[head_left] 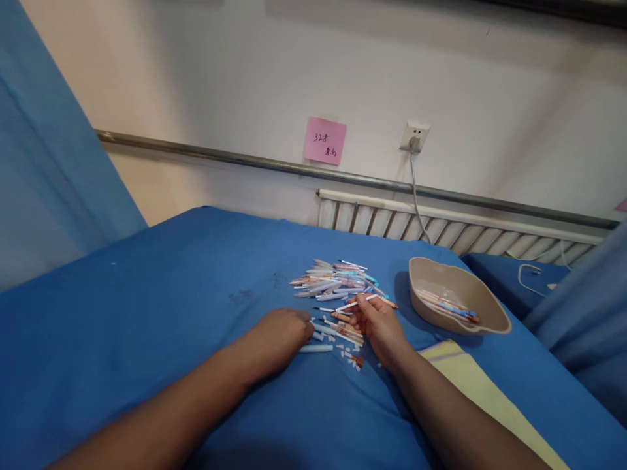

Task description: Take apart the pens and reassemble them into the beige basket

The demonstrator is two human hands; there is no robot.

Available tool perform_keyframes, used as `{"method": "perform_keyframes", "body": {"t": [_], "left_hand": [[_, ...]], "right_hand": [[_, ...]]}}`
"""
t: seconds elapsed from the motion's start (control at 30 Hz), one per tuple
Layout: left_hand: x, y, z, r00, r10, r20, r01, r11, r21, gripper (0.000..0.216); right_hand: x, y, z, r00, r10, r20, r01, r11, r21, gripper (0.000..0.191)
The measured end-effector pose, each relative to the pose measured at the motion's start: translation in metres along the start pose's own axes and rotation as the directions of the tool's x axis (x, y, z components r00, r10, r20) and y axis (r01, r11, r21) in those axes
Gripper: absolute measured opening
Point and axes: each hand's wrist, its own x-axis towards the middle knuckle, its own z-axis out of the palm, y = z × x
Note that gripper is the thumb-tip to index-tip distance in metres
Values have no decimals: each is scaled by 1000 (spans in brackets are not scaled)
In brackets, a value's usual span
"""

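A heap of pens and pen parts (337, 282) lies on the blue cloth (161, 307). More loose pen barrels and small caps (337, 333) are scattered between my hands. My left hand (284, 331) rests on the cloth with its fingers curled at the loose parts; what it grips is hidden. My right hand (375, 323) is closed on a thin white pen refill (360, 302), held at a slant just above the pile.
A beige oval tray (490, 320) holding a few finished pens (448, 305) stands to the right. A yellow cloth (470, 378) lies under my right forearm. A radiator (441, 225), a wall socket with cable (414, 137) and a pink note (324, 140) are behind.
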Motion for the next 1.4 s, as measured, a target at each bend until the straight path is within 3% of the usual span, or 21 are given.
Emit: {"method": "perform_keyframes", "body": {"t": [0.5, 0.7, 0.8, 0.93, 1.0, 1.07, 1.2, 1.4], "left_hand": [[0, 0, 4, 999, -16, -47, 16, 1000, -11, 22], [4, -5, 2, 988, -108, -112, 75, 961, -266, 19], [11, -9, 7, 980, -150, -134, 63, 861, -505, 15], [22, -11, 22, 958, -274, -86, 79, 540, -838, 14], [25, -11, 28, 948, -315, -50, 81, 390, -917, 18], [27, -10, 32, 938, -345, -22, 88, 299, -950, 22], [27, -7, 33, 932, -361, 29, 109, 203, -973, 28], [27, -5, 30, 928, -369, 40, 115, 184, -976, 28]], "right_hand": [[1, 4, -2, 1000, -9, 6, 9, 1000, -1, 38], [3, 5, -3, 1000, -4, -6, 4, 1000, -5, 39], [2, 4, -2, 1000, -9, -6, 9, 1000, -14, 40], [-2, -2, 2, 1000, -30, 1, 30, 999, 10, 40], [-3, -4, 4, 999, -34, 6, 34, 999, 40, 38], [-5, -5, 6, 999, -35, 24, 34, 997, 64, 36], [-6, -4, 8, 997, -60, 44, 56, 995, 80, 36], [-7, -5, 8, 997, -70, 14, 69, 996, 58, 38]]}}
